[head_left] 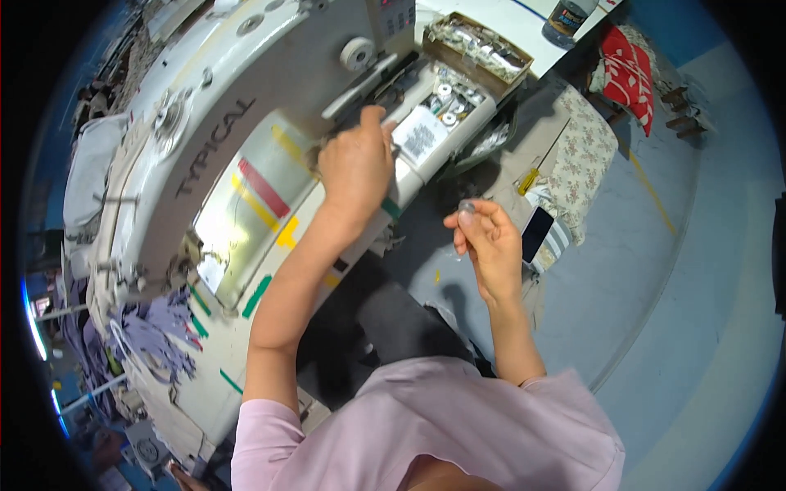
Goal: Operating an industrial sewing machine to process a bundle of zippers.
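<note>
A small grey disc [467, 206] is pinched between the thumb and fingertips of the right hand [495, 250], which is raised beside the sewing machine [221, 106]. The left hand [356, 168] is held over the machine's bed with its fingers bent; whether anything is gripped by it cannot be told. Near that hand, white spools [449, 119] and small loose bits are held in a tray [485, 109], beside which a printed white card [420, 135] is laid. Beyond it, a brown box [514, 76] is filled with small things too blurred to be named. Farther back, a bottle [565, 24] with dark contents is stood on the white surface [528, 26]. A phone [537, 233] and a yellow-handled screwdriver [528, 181] are placed near the right hand
</note>
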Demonstrator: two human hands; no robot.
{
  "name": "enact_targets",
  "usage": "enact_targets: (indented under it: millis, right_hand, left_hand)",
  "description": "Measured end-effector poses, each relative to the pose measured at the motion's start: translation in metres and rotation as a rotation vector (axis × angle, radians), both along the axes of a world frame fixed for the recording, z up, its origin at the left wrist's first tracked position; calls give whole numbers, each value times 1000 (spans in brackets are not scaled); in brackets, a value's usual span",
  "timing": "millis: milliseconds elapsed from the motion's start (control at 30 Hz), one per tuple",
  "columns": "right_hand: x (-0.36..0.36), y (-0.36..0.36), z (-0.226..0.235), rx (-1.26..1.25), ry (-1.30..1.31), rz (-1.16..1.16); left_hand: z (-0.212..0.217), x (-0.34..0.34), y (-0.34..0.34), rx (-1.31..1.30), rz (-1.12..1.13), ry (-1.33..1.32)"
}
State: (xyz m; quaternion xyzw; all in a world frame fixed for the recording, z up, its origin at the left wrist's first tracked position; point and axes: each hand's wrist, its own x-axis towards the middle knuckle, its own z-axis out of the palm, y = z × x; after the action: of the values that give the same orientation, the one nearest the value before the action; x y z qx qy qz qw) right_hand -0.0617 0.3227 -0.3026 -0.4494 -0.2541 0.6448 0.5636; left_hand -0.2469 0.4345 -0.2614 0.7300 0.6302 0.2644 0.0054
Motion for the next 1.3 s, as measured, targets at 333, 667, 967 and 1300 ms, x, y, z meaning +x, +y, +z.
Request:
enact_targets:
  millis: [333, 667, 967, 1300]
  right_hand:
    - [-94, -26, 66, 393, -134, 409]
    - [-181, -120, 58, 573, -171, 1000]
    - [-191, -139, -10, 559, -359, 1056]
    - [-230, -178, -6, 853, -623, 1167]
  left_hand:
    - [63, -66, -166, -2, -172, -672]
    - [38, -192, -405, 499, 685, -1096]
    - [29, -358, -739, 1259, 783, -1520]
    - [45, -446, -823, 1280, 977, -1290]
